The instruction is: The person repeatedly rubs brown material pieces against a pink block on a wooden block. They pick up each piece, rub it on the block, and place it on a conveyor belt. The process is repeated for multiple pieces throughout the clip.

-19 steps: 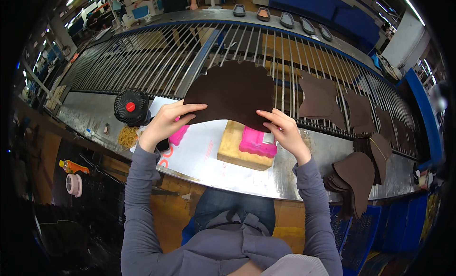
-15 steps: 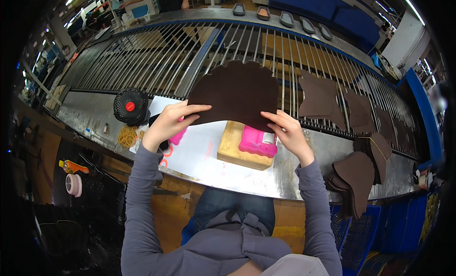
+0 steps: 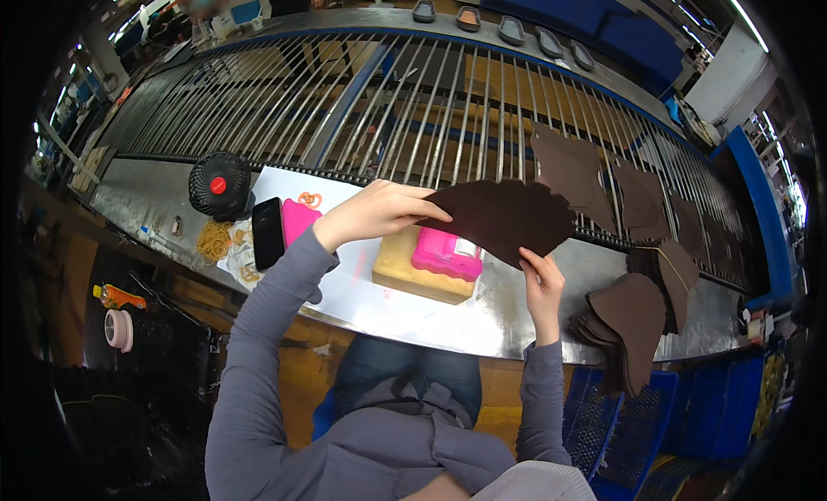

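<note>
A dark brown leather-like piece [image 3: 500, 218] with a scalloped edge is held up in both hands, tilted down toward the right. My left hand [image 3: 372, 211] pinches its left end between thumb and fingers. Along its lower right edge, my right hand [image 3: 541, 287] grips it with the fingertips. Under the piece stands a pale yellow block [image 3: 392, 267] with a wavy-edged pink object [image 3: 444, 258] on top, partly covered. Nearest my right forearm lies a stack of similar brown pieces [image 3: 633, 324], overhanging the table's front edge.
Left on the metal table [image 3: 138, 195] are a black fan [image 3: 220, 186], rubber bands [image 3: 214, 241], a phone [image 3: 268, 234] and a pink item [image 3: 298, 217]. A banded brown bundle [image 3: 679, 286] sits right. Brown pieces [image 3: 570, 169] lie on the roller rack [image 3: 301, 96]. Blue crates [image 3: 637, 423] stand below.
Both hands have swung the brown piece to the right and tipped it from upright to slanting. My left hand has crossed toward the middle, and the phone has come into view.
</note>
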